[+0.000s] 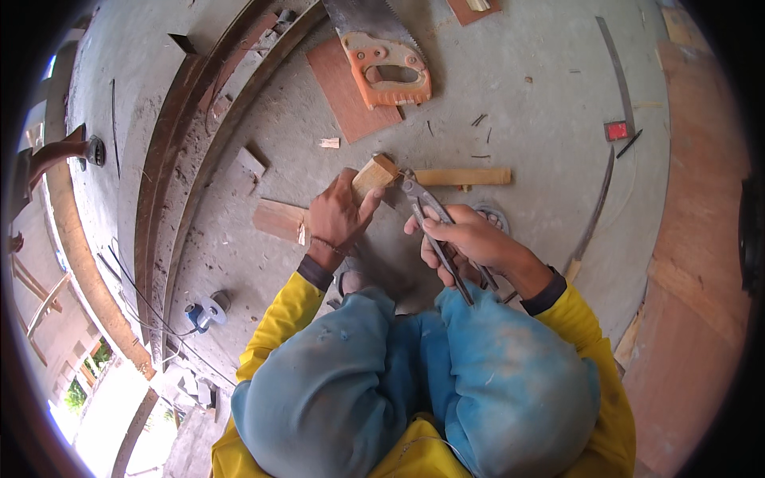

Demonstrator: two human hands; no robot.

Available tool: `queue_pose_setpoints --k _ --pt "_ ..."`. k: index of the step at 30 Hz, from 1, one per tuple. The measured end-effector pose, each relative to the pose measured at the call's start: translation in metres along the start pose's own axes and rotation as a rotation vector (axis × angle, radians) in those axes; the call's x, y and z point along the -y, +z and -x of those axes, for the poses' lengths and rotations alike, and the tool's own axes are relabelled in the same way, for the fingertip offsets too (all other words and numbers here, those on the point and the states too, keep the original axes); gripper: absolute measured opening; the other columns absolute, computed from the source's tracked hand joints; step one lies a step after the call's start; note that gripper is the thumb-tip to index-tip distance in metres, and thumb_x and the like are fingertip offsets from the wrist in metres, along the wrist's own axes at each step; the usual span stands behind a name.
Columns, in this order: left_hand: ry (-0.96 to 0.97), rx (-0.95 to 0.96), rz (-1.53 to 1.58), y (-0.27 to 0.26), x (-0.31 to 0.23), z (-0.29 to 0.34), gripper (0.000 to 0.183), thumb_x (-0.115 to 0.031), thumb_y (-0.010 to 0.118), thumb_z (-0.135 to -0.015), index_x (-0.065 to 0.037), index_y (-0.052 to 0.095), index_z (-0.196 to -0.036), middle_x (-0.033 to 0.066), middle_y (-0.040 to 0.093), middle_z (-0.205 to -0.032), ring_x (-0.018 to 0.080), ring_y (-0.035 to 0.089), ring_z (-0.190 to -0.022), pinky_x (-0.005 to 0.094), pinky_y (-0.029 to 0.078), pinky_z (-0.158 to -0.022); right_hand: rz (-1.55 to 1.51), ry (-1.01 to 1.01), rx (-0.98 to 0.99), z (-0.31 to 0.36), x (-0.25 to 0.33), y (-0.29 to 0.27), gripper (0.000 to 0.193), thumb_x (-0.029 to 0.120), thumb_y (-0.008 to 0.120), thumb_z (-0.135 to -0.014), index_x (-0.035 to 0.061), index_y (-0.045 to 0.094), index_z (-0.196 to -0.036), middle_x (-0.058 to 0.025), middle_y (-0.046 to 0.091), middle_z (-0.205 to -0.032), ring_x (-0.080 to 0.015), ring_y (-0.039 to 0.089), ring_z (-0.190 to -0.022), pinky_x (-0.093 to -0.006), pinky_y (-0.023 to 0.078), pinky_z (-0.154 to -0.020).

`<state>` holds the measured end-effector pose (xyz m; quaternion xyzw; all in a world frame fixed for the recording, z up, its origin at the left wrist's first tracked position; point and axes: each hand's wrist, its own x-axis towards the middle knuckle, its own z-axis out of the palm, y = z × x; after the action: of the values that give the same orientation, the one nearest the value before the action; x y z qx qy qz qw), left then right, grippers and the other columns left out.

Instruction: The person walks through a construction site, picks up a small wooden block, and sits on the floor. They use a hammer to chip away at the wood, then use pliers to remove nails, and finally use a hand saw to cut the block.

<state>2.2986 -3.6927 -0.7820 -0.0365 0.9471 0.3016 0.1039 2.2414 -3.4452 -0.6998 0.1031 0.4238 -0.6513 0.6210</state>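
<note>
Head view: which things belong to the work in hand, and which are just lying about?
In use:
wooden block, in the left hand
pincers, in the right hand

Apparently just lying about:
orange-handled saw
reddish board partly under the saw
red square object

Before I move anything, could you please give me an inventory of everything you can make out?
Wood block: one, light brown, in left hand
Pincers: one, dark grey, in right hand
Wooden bar: one, yellowish, right of block
Handsaw: one, orange handle, top centre
Board: one, reddish brown, under handsaw
Wood offcut: one, reddish brown, beside left hand
Small scraps: several, pale and dark, across floor
Red item, kind unclear: one, red, right
Metal beams: at least two, brown, left
Blue item, kind unclear: one, lower left
Another person's leg: one, far left
Trouser legs: two, blue, lower centre
Hands: two, yellow-sleeved, centre
</note>
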Motion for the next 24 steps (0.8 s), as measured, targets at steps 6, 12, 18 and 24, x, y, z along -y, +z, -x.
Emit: queue_pose_setpoints --k 6,12,18,24 --pt "-0.283 0.033 0.145 -0.010 -0.008 0.013 0.048 -0.051 0.052 -0.098 -0.004 0.059 -0.096 0.0203 0.062 -0.069 0.0365 0.066 -0.067 0.0441 0.049 -0.058 -0.014 -0.421 -0.152 0.034 0.038 -0.012 0.040 0.026 0.042 -0.107 -0.0015 0.045 -0.135 -0.0049 0.056 -0.072 -0.0137 0.057 -0.049 -0.0271 0.053 -0.049" --pt "-0.359 -0.053 0.787 -0.005 -0.013 0.000 0.056 -0.046 0.033 -0.108 0.002 0.058 -0.094 0.0022 0.054 -0.070 0.0135 0.050 -0.064 0.0326 0.043 -0.057 0.290 -0.107 -0.143 0.003 -0.005 -0.012 0.054 0.029 0.043 -0.106 0.0004 0.033 -0.151 -0.0147 0.067 -0.100 -0.0184 0.068 -0.080 -0.0309 0.058 -0.068" --pt "-0.182 -0.123 0.612 0.004 0.010 -0.009 0.057 -0.047 0.033 -0.107 0.001 0.057 -0.089 0.0022 0.048 -0.069 0.0115 0.044 -0.064 0.0307 0.040 -0.056 -0.058 0.018 0.194 -0.018 -0.028 0.001 0.055 0.023 0.039 -0.107 0.0004 0.024 -0.154 -0.0206 0.060 -0.132 -0.0269 0.070 -0.101 -0.0370 0.057 -0.084" --pt "-0.056 -0.067 0.584 0.003 0.023 -0.010 0.069 -0.055 0.029 -0.105 0.003 0.066 -0.111 0.0023 0.062 -0.079 0.0097 0.053 -0.067 0.0259 0.042 -0.058 -0.158 0.041 0.311 -0.020 -0.012 0.005 0.055 0.025 0.038 -0.108 0.0011 0.023 -0.154 -0.0235 0.056 -0.137 -0.0301 0.070 -0.103 -0.0404 0.058 -0.086"
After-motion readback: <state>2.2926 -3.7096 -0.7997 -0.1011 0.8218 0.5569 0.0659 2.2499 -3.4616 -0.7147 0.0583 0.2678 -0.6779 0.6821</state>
